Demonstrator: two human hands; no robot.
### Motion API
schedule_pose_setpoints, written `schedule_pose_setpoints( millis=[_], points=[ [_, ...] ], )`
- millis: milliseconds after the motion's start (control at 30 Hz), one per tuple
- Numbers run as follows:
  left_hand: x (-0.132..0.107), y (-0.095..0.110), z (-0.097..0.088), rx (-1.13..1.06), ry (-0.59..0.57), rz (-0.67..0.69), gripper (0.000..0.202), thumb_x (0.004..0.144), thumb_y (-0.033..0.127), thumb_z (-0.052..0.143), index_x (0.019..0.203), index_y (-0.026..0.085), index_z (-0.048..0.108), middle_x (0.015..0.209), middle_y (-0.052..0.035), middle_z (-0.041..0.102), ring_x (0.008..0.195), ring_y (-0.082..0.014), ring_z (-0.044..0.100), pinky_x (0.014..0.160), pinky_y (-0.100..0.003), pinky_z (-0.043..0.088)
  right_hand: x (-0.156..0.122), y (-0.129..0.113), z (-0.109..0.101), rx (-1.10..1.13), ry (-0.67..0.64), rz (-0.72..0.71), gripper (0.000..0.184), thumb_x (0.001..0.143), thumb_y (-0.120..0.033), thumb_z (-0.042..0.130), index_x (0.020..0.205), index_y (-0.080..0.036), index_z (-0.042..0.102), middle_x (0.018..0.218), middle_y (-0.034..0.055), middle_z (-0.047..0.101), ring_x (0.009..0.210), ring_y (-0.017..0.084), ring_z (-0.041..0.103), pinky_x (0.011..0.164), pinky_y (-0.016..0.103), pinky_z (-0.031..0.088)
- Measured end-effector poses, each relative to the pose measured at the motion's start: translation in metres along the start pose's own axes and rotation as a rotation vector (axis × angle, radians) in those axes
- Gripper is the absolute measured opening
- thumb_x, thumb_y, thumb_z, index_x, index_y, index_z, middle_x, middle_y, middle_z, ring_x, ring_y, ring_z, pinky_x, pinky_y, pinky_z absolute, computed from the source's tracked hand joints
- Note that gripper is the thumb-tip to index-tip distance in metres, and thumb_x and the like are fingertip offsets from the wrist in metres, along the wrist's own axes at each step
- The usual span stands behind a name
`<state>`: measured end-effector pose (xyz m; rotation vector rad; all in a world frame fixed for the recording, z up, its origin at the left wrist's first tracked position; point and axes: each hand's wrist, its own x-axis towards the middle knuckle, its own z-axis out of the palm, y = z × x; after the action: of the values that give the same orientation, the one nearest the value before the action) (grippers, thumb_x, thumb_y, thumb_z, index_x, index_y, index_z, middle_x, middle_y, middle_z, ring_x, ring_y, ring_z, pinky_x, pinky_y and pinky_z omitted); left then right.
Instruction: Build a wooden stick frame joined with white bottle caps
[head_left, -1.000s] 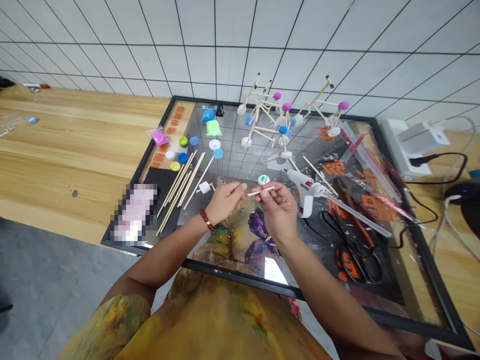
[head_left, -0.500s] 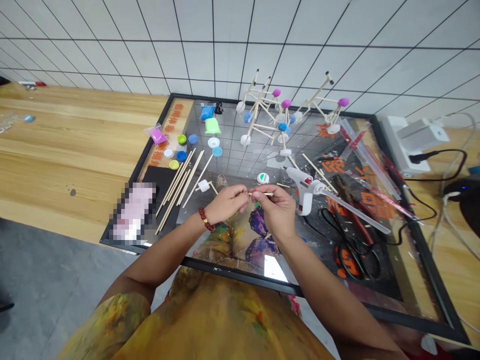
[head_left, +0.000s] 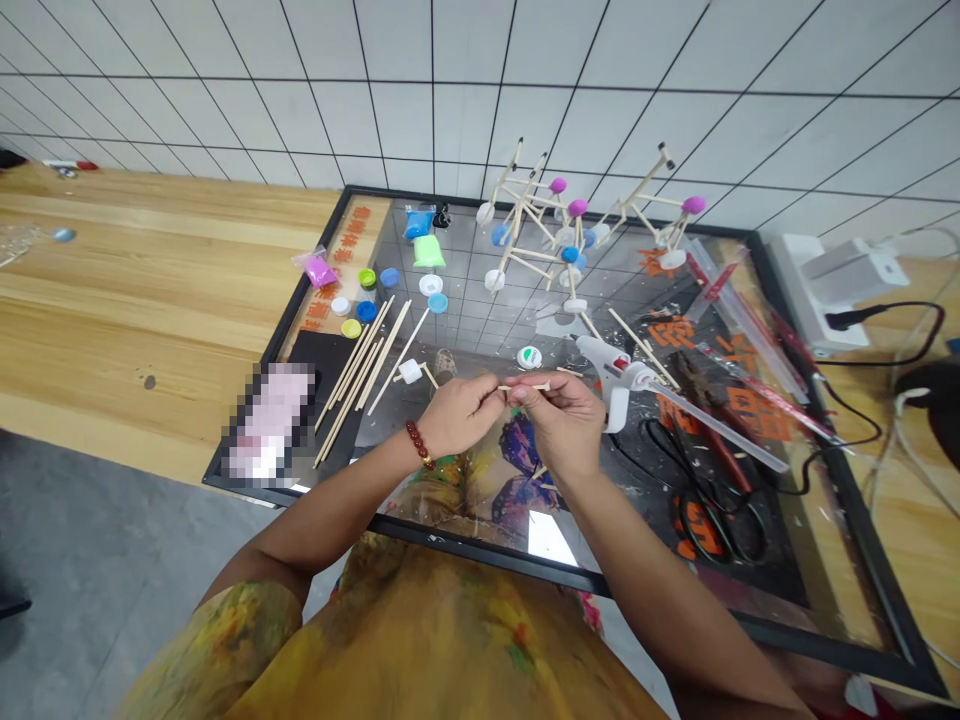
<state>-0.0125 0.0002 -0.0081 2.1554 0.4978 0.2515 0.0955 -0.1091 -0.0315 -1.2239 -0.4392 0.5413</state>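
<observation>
While the left hand (head_left: 461, 417) and right hand (head_left: 559, 425) pinch a short wooden stick (head_left: 536, 386) above the framed glass board (head_left: 450, 542), finished stick frames (head_left: 536, 225) stand beyond. Loose sticks (head_left: 352, 380) remain unused.

Orange block characters (head_left: 756, 412) were noted on the black-framed glass mat (head_left: 847, 520) right of the fingers (head_left: 517, 392), and on a tan strip (head_left: 339, 268) left of them; neither was legible.
</observation>
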Motion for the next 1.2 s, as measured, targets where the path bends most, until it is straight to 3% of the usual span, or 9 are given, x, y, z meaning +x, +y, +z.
schedule_pose_setpoints(
  millis=[233,467,633,867,1067,1200],
  points=[
    [-0.001,0.001,0.006,0.216,-0.035,-0.057,0.026,0.102,0.028,0.037,0.081,0.024,0.053,0.086,-0.0090,0.075,0.082,-0.0260,0.071,0.072,-0.037,0.042,0.000,-0.002,0.007,0.038,0.038,0.041,0.022,0.060,-0.028,0.096,0.069,-0.021,0.077,0.072,0.0015,0.080,0.056,0.011,0.065,0.061,0.026,0.058],
    [-0.001,0.004,0.006,0.368,0.000,-0.046,0.028,0.098,0.031,0.040,0.082,0.022,0.060,0.080,-0.0093,0.075,0.076,-0.0272,0.070,0.066,-0.035,0.037,0.002,-0.006,0.010,0.105,0.067,0.124,0.034,0.060,-0.039,0.097,0.069,-0.020,0.070,0.064,-0.0006,0.074,0.052,0.010,0.063,0.055,0.023,0.056],
    [-0.004,-0.002,0.003,0.145,0.068,0.049,0.028,0.098,0.029,0.039,0.074,0.023,0.051,0.065,-0.0040,0.060,0.062,-0.0205,0.056,0.064,-0.033,0.033,0.005,-0.009,0.006,0.158,0.102,0.142,0.042,0.063,-0.046,0.096,0.070,-0.021,0.063,0.065,-0.0010,0.074,0.048,0.009,0.059,0.049,0.022,0.050],
    [-0.003,-0.001,0.002,-0.255,-0.030,0.032,0.026,0.095,0.030,0.047,0.071,0.021,0.053,0.063,0.0008,0.056,0.061,-0.0141,0.052,0.067,-0.028,0.040,0.004,-0.006,0.005,0.068,0.077,0.044,0.035,0.066,-0.040,0.096,0.071,-0.022,0.067,0.068,-0.0022,0.073,0.054,0.010,0.061,0.056,0.025,0.053],
    [-0.001,0.007,-0.001,-0.337,-0.091,-0.072,0.031,0.095,0.027,0.044,0.065,0.022,0.046,0.055,0.0007,0.053,0.056,-0.0140,0.050,0.066,-0.029,0.042,0.000,-0.006,0.006,0.022,0.032,0.018,0.030,0.066,-0.038,0.095,0.070,-0.023,0.070,0.062,-0.0019,0.071,0.054,0.012,0.059,0.059,0.028,0.053],
    [-0.001,0.006,0.002,-0.281,-0.045,-0.106,0.030,0.094,0.027,0.047,0.063,0.022,0.046,0.055,0.0009,0.053,0.057,-0.0145,0.050,0.065,-0.029,0.041,-0.002,-0.003,0.009,0.025,0.020,0.026,0.030,0.066,-0.037,0.095,0.070,-0.021,0.069,0.062,-0.0005,0.071,0.054,0.012,0.059,0.061,0.029,0.053]
  ],
)
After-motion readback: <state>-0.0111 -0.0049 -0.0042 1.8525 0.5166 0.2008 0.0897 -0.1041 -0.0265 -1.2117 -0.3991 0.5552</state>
